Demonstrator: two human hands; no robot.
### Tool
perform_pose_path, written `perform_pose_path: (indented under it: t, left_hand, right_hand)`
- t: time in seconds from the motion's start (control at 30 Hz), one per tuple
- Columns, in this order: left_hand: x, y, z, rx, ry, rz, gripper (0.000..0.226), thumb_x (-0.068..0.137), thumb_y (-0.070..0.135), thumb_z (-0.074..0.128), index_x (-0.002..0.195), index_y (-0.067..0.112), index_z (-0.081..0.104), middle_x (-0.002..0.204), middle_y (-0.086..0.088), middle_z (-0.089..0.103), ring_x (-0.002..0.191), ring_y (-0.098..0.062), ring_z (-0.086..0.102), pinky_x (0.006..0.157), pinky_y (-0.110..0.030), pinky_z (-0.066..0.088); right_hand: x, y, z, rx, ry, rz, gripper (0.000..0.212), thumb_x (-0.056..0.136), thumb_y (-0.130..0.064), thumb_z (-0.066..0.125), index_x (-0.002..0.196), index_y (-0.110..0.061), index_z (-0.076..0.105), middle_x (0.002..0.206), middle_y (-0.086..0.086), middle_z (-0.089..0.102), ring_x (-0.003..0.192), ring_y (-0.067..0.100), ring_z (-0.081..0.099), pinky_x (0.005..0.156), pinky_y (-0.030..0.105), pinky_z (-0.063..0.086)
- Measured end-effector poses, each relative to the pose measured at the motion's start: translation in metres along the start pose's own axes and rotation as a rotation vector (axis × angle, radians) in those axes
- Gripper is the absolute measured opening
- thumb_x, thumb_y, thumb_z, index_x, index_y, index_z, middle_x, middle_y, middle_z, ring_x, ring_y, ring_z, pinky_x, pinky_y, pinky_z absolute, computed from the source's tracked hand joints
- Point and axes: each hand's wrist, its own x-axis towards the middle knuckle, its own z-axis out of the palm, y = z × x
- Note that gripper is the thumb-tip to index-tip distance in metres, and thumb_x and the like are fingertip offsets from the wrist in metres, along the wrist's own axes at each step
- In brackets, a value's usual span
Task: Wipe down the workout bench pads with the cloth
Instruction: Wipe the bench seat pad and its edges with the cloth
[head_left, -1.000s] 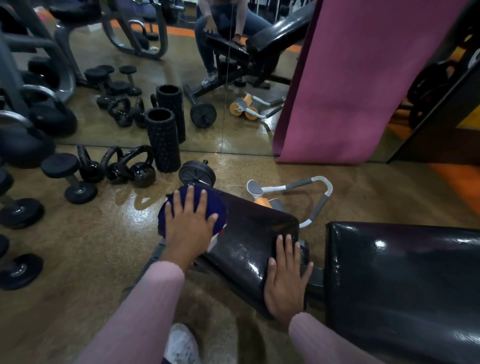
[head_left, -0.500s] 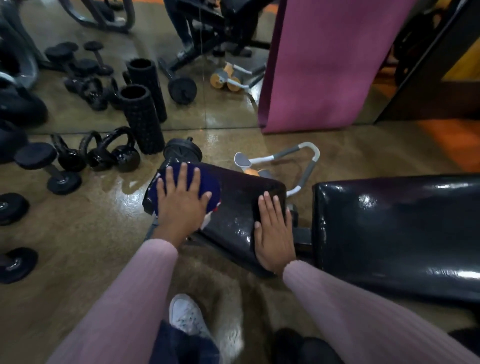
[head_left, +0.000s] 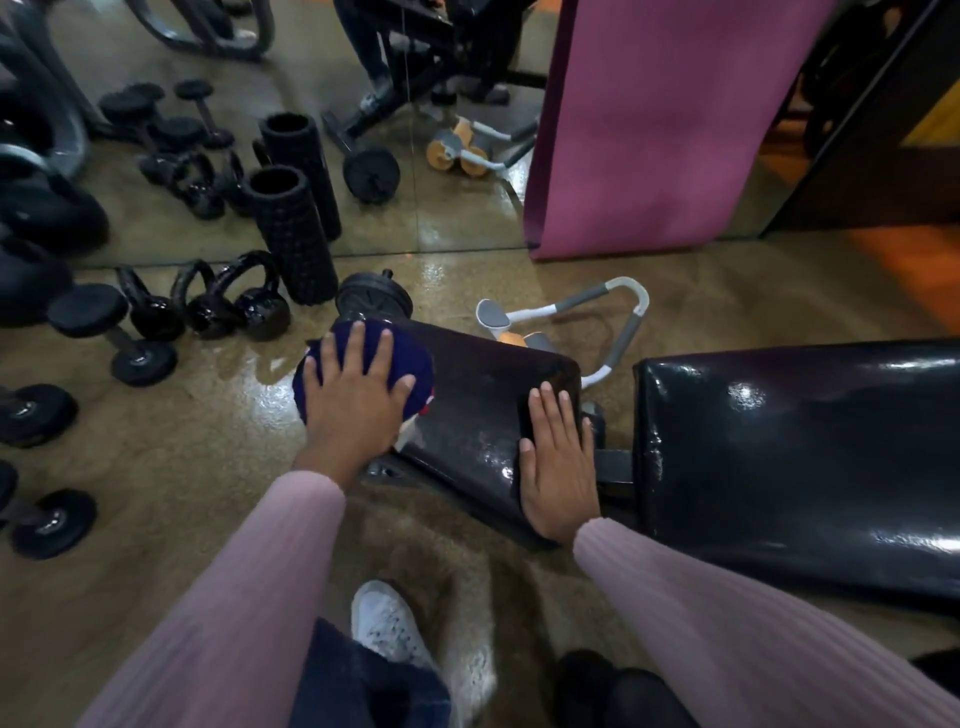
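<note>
A black workout bench lies across the floor, with a smaller seat pad (head_left: 483, 405) at centre and a larger back pad (head_left: 800, 457) to the right. A dark blue cloth (head_left: 415, 366) with a bit of red and white covers the seat pad's left end. My left hand (head_left: 353, 395) presses flat on the cloth, fingers spread. On the near right edge of the seat pad rests my right hand (head_left: 558, 462), flat and holding nothing.
Kettlebells (head_left: 234, 304), dumbbells (head_left: 104, 332) and a black foam roller (head_left: 291, 239) stand at left by a wall mirror. An ab wheel frame (head_left: 587, 317) lies behind the bench. A purple mat (head_left: 654, 130) leans at the back. My white shoe (head_left: 387, 626) is below.
My view has tilted downward and shifted, so both hands and the bench sit higher in frame. The left hand and cloth stay at the seat pad's left end; the right hand stays on the pad.
</note>
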Motion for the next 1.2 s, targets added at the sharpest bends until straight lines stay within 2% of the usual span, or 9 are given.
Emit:
perform_pose_path:
  t: [0.13, 0.27, 0.4, 0.53, 0.63, 0.77, 1.0, 1.1, 1.2]
  left_hand:
    - [-0.043, 0.028, 0.018, 0.126, 0.007, 0.092, 0.066, 0.098, 0.052, 0.02, 0.149, 0.025, -0.011, 0.158, -0.008, -0.016, 0.142, -0.038, -0.016, 0.114, -0.053, -0.004]
    - [-0.03, 0.063, 0.027, 0.153, -0.02, 0.242, 0.063, 0.096, 0.054, 0.017, 0.151, 0.027, -0.003, 0.159, -0.003, -0.009, 0.143, -0.034, -0.014, 0.115, -0.053, -0.005]
    - [0.012, 0.023, 0.007, 0.064, -0.021, 0.078, 0.065, 0.095, 0.059, 0.017, 0.151, 0.03, 0.001, 0.16, -0.001, -0.006, 0.144, -0.034, -0.011, 0.116, -0.052, -0.003]
    - [-0.017, 0.003, 0.007, 0.017, 0.007, -0.063, 0.067, 0.095, 0.057, 0.023, 0.15, 0.031, -0.006, 0.158, -0.007, -0.015, 0.14, -0.044, -0.015, 0.114, -0.055, -0.002]
    - [-0.042, 0.036, 0.024, 0.135, 0.001, 0.075, 0.066, 0.096, 0.055, 0.019, 0.149, 0.029, -0.012, 0.156, -0.011, -0.02, 0.138, -0.047, -0.022, 0.112, -0.057, -0.007]
    - [-0.015, 0.047, 0.019, 0.155, 0.005, 0.202, 0.061, 0.096, 0.055, 0.015, 0.15, 0.031, -0.001, 0.159, -0.006, -0.008, 0.142, -0.039, -0.015, 0.115, -0.053, -0.006]
    - [0.006, -0.003, -0.005, -0.043, -0.008, -0.082, 0.063, 0.095, 0.055, 0.022, 0.151, 0.032, 0.004, 0.16, -0.005, -0.002, 0.143, -0.039, -0.002, 0.116, -0.052, 0.005]
    - [-0.022, 0.027, 0.01, 0.156, 0.003, 0.051, 0.067, 0.095, 0.056, 0.018, 0.149, 0.03, -0.013, 0.157, -0.009, -0.016, 0.141, -0.043, -0.015, 0.115, -0.055, -0.003]
    - [-0.013, 0.054, 0.02, 0.204, -0.002, 0.224, 0.061, 0.096, 0.054, 0.012, 0.15, 0.031, -0.005, 0.159, -0.005, -0.008, 0.142, -0.039, -0.013, 0.115, -0.054, -0.003]
  right_hand:
    - [-0.001, 0.001, 0.001, -0.003, 0.009, -0.004, 0.057, 0.099, -0.034, 0.015, 0.154, -0.023, 0.007, 0.161, -0.01, -0.001, 0.147, 0.007, -0.009, 0.12, 0.045, 0.004]
    - [-0.002, 0.003, 0.0, -0.005, 0.0, -0.018, 0.057, 0.098, -0.034, 0.017, 0.154, -0.024, 0.007, 0.161, -0.011, 0.0, 0.147, 0.006, -0.008, 0.12, 0.044, 0.004]
    - [-0.001, 0.001, 0.0, 0.014, 0.014, -0.001, 0.057, 0.099, -0.034, 0.017, 0.154, -0.025, 0.007, 0.161, -0.012, 0.0, 0.146, 0.005, -0.009, 0.12, 0.044, 0.002]
    - [-0.001, 0.002, 0.002, 0.043, 0.02, -0.004, 0.056, 0.099, -0.033, 0.017, 0.154, -0.024, 0.01, 0.161, -0.011, 0.002, 0.147, 0.006, -0.007, 0.12, 0.046, 0.007]
    - [0.0, 0.004, 0.003, 0.048, 0.025, -0.015, 0.056, 0.099, -0.032, 0.019, 0.153, -0.024, 0.011, 0.161, -0.012, 0.003, 0.147, 0.006, -0.005, 0.12, 0.046, 0.008]
    - [0.001, 0.006, 0.004, 0.038, 0.012, -0.004, 0.056, 0.099, -0.033, 0.02, 0.154, -0.025, 0.009, 0.161, -0.012, 0.002, 0.147, 0.005, -0.007, 0.12, 0.046, 0.006]
    - [-0.001, 0.004, 0.003, 0.039, 0.012, 0.012, 0.056, 0.099, -0.036, 0.015, 0.154, -0.026, 0.009, 0.16, -0.013, 0.0, 0.147, 0.006, -0.007, 0.12, 0.046, 0.007]
    - [-0.001, 0.005, 0.002, 0.054, 0.008, 0.021, 0.057, 0.098, -0.037, 0.015, 0.153, -0.025, 0.009, 0.16, -0.013, 0.001, 0.147, 0.006, -0.006, 0.12, 0.047, 0.007]
    - [-0.001, 0.005, 0.001, 0.068, 0.0, 0.022, 0.058, 0.097, -0.038, 0.014, 0.153, -0.027, 0.007, 0.16, -0.014, 0.0, 0.146, 0.005, -0.008, 0.12, 0.046, 0.007]
